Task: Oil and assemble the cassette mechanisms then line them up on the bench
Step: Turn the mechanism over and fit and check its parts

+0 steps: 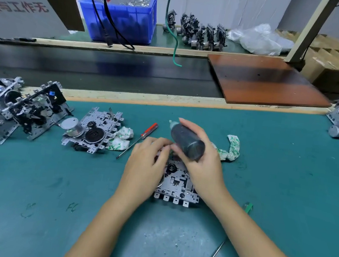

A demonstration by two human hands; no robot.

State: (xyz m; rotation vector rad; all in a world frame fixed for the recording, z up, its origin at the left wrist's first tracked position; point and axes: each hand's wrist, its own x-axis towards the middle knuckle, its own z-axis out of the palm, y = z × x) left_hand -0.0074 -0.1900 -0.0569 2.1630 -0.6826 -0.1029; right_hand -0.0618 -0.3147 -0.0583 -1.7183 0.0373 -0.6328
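Both hands work at the frame's centre: the right hand (pixel 198 162) grips a dark oil bottle (pixel 186 141), nozzle tilted toward the upper left, while the left hand (pixel 146 163) pinches at the far edge of a cassette mechanism (pixel 176 186) lying flat on the green tabletop (pixel 56 179). Just what its fingertips hold is hidden. That mechanism looks like stiff stamped metal with small fragile parts, so its outer edges seem safest to grip. Left of it lie a red-handled screwdriver (pixel 141 137), another mechanism (pixel 93 130), and further mechanisms (pixel 19 107) at the left edge.

A screwdriver (pixel 137 139) lies left of the mechanism (pixel 176 183), tweezers (pixel 214 255) nearer right.
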